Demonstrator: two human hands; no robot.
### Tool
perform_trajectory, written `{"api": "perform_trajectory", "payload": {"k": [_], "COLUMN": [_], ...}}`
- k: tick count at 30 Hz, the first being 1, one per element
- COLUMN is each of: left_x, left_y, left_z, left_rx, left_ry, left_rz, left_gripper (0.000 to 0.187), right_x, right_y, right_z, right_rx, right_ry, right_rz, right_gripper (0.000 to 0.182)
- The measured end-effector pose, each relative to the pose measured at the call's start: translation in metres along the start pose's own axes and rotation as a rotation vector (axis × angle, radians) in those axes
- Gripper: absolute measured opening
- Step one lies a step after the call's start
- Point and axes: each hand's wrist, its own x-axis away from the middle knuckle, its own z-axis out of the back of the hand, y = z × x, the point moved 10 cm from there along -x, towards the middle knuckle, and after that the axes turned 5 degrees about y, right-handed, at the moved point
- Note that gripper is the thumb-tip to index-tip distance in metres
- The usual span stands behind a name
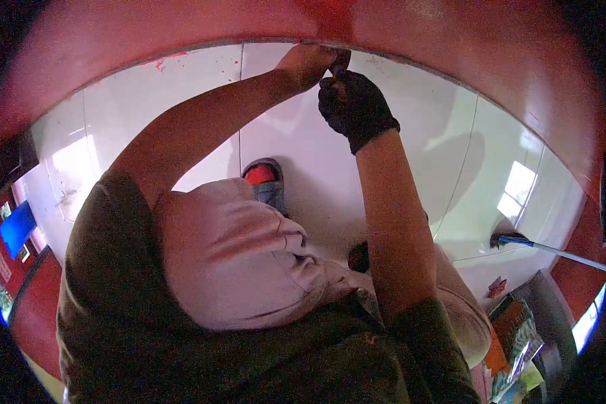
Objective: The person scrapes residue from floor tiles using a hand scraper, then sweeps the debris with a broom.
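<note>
My left hand (308, 66) is bare and reaches to the lower edge of a red surface (262, 20). Its fingers are bent, and their tips are partly hidden at that edge. Just beside and below it, my right hand (357, 106) wears a black glove and is closed in a fist. Between the two hands is a small dark piece (339, 69), too small and dim to name. Both hands meet close to the red edge, above the white tiled floor (303, 135).
Red specks (160, 65) mark the floor along the red edge. On the right lies a broom (515, 240) with a blue and pale handle. A grey bin (552, 310) with packaging stands at lower right. My sandalled foot (266, 182) rests on the tiles.
</note>
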Motion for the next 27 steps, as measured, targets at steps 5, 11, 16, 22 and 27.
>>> {"api": "perform_trajectory", "payload": {"k": [5, 11, 16, 22, 27], "left_x": [-0.004, 0.000, -0.009, 0.001, 0.005], "left_y": [-0.012, -0.019, -0.007, 0.006, 0.042], "left_z": [-0.019, -0.025, -0.026, -0.050, -0.056], "left_rx": [-0.039, 0.128, -0.089, 0.009, 0.015], "left_ry": [0.048, -0.124, -0.112, -0.160, -0.157], "left_rz": [-0.010, 0.186, 0.011, -0.053, -0.120], "left_gripper": [0.015, 0.022, 0.017, 0.020, 0.020], "right_x": [0.020, 0.038, 0.038, 0.061, 0.106], "right_y": [0.021, 0.019, 0.029, 0.028, 0.044], "right_z": [-0.012, -0.044, -0.049, -0.033, -0.023], "right_rx": [-0.288, -1.336, -1.590, -1.347, -1.638], "right_ry": [-0.235, -0.221, -0.156, -0.154, 0.028], "right_rz": [-0.373, -0.772, -0.902, -0.847, -1.293], "right_gripper": [0.014, 0.016, 0.011, 0.032, 0.012]}}
